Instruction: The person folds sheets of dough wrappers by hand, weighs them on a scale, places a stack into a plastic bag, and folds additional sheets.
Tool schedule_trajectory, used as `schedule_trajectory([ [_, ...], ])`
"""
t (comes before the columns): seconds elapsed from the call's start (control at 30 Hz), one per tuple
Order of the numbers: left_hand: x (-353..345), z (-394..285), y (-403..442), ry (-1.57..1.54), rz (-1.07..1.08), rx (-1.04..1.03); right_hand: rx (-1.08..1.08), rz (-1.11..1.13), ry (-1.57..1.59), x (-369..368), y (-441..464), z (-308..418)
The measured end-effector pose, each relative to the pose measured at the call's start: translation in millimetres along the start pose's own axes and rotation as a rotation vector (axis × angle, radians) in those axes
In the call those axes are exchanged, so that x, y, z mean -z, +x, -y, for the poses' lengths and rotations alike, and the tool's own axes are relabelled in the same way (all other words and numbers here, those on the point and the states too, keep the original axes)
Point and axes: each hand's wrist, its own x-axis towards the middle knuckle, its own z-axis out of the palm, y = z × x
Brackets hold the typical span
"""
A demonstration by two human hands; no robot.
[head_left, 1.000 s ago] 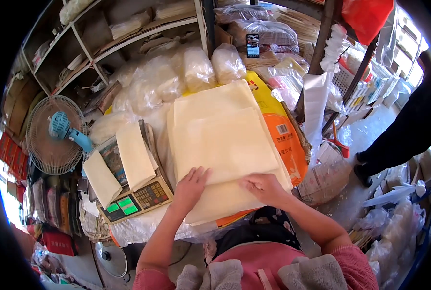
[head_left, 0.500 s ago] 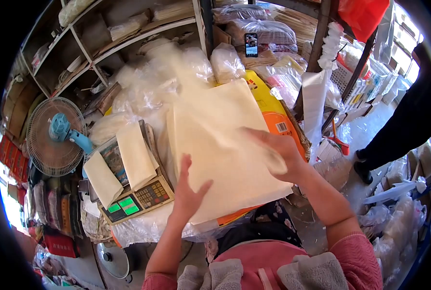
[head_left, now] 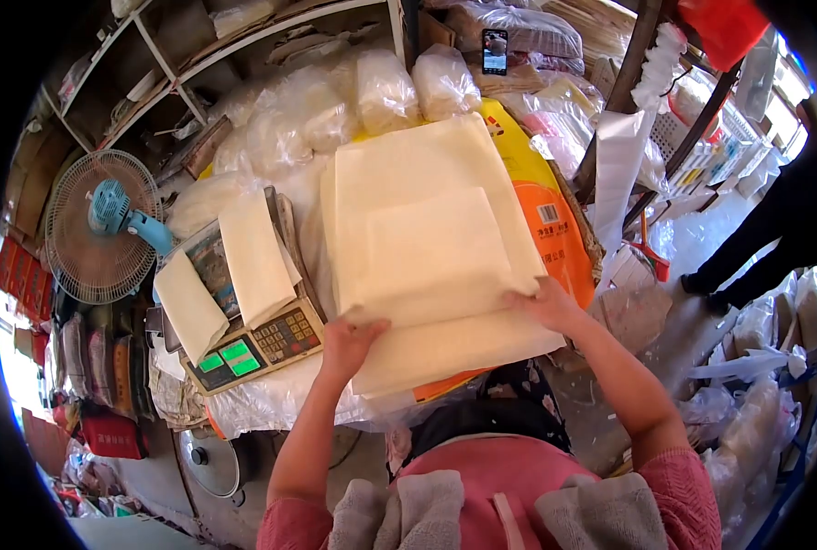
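Observation:
A pale cream sheet [head_left: 441, 289], thin and flexible, lies over a stack of larger cream sheets [head_left: 408, 160]. Its near edge is pinched at the left corner by my left hand [head_left: 349, 344]. At the opposite corner, my right hand [head_left: 551, 307] grips the same edge, with the fingers partly hidden. Below that edge, a strip of the stack [head_left: 454, 348] shows. Just left of the stack stands a digital scale [head_left: 285, 348] with lit green displays. Two folded cream pieces [head_left: 254, 261] rest across its pan.
Clear plastic bags [head_left: 386, 92] line the back of the table. A yellow and orange sack [head_left: 551, 229] lies under the stack's right side. At the left is a fan [head_left: 106, 225]; a phone [head_left: 495, 52] stands at the back. Another person's dark-clothed legs [head_left: 761, 238] are at right.
The sheet that was a blur in motion now lies on the stack. My right hand has moved down to its near edge, and my left hand, spread before, has closed on the left corner.

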Motion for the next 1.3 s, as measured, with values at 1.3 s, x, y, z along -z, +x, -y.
schedule_trajectory([
  [1.3,-35.1,4.2,108.1,0.835,-0.393,-0.427,0.356,-0.464,-0.972,-19.3,83.1,30.4],
])
